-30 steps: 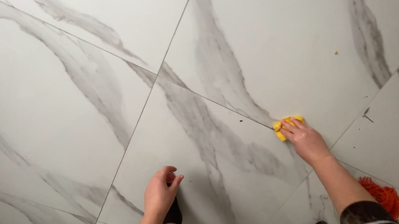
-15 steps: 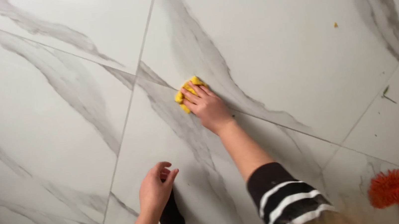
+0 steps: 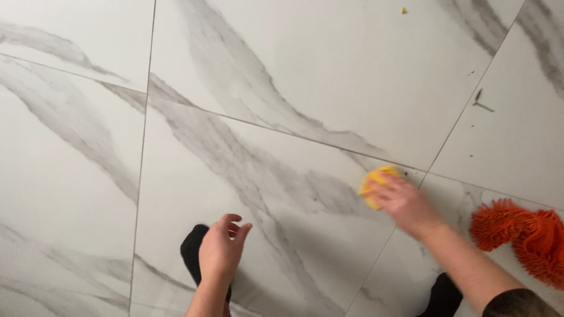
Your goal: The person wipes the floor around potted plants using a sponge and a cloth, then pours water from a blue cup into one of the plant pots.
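Head view, looking down at a marble-look floor. Right hand presses a yellow cloth flat on the tile just right of centre frame, fingers closed over it, motion-blurred. Left hand hangs free at lower centre, fingers loosely curled, holding nothing, above a black sock. Cloth sits under the right fingertips beside a grout line, well apart from the left hand. Risks: the small cloth could slip from under the fingers on the smooth tile; the orange mop head near the right forearm could get knocked; the yellow crumb, upper right, looks easy to miss.
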